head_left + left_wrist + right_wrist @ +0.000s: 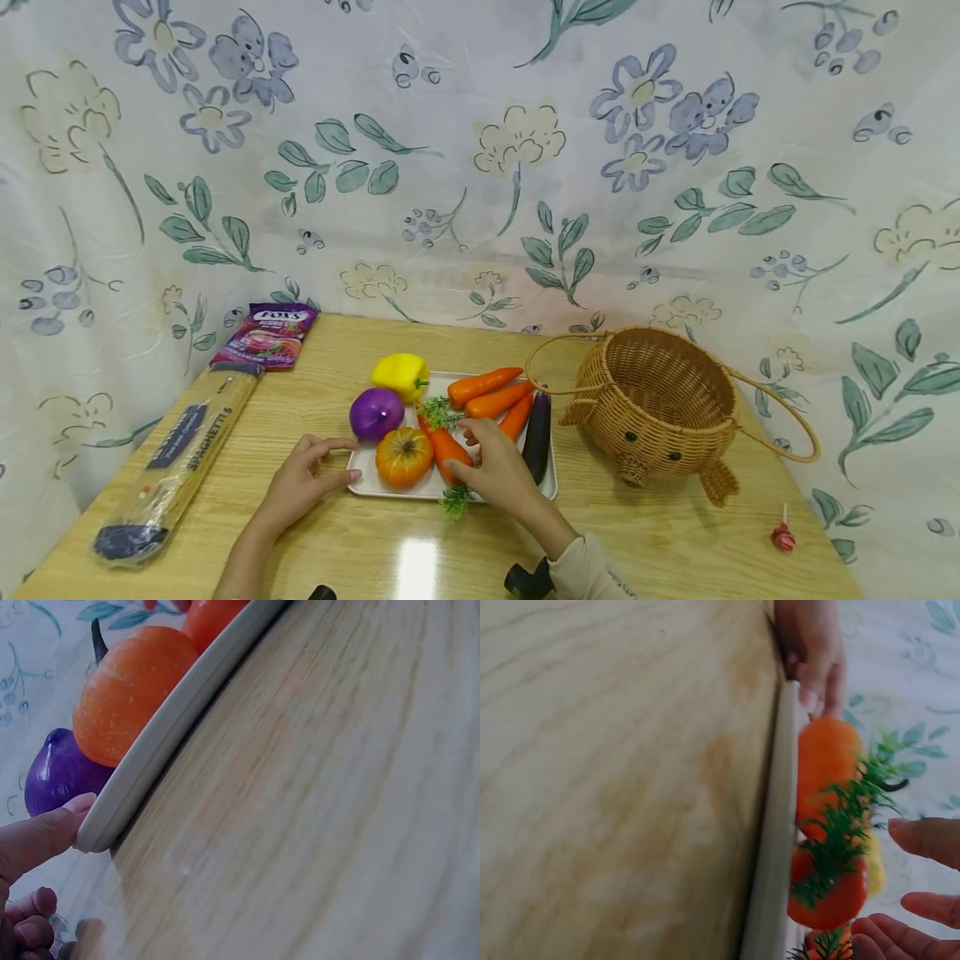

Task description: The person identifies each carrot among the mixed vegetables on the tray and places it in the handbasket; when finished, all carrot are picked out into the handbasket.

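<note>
A white tray (375, 485) holds a small orange pumpkin (404, 457), a purple onion (377, 414), several carrots (480, 386) and a dark eggplant (537, 437). At its back left corner is a yellow bell pepper (401, 375). My left hand (300, 483) touches the tray's left end; in the left wrist view its thumb (45, 838) rests on the rim. Over the carrots hovers my right hand (498, 468), its fingers (930, 838) spread and apart from the nearest carrot (829, 889) in the right wrist view. Green carrot leaves (454, 502) hang past the front rim.
A wicker basket (660, 417) with two loop handles stands right of the tray. A red lollipop (783, 536) lies at the far right. On the left are a spaghetti pack (183, 462) and a purple candy bag (270, 335). Behind the table hangs a floral curtain (480, 167).
</note>
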Demonstrator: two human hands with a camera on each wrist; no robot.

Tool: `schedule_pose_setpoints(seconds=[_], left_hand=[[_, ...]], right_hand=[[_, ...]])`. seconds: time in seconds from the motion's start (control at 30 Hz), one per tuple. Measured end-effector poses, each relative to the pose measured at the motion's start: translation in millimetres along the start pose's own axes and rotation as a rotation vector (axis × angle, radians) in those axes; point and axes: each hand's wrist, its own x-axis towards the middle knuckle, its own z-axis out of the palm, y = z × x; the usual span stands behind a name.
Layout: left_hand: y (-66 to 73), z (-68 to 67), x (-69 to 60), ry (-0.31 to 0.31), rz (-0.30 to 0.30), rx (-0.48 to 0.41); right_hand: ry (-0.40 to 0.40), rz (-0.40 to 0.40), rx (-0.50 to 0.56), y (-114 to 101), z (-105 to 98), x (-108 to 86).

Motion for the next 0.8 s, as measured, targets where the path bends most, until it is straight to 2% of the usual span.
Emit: schedule_pose_setpoints(seconds=[0.3, 0.53, 0.67, 0.8], left_hand=[[1.0, 0.9, -0.3, 0.002, -0.008, -0.009], [0.7, 1.4, -1.6, 0.006, -0.001, -0.014], [0.1, 1.6, -1.3, 0.009, 0.007, -0.008], [-0.7, 1.6, -0.6, 0.011, 0.006, 0.009]], right_hand=[[0.050, 0.030, -0.156, -8.1, 17.4, -0.5], [0.133, 0.041, -0.282, -11.2, 32.9, -3.7], [0.110, 0.081, -0.329, -13.8, 37.7, -4.2], [0.096, 0.082, -0.367, -15.5, 40.2, -3.9]])
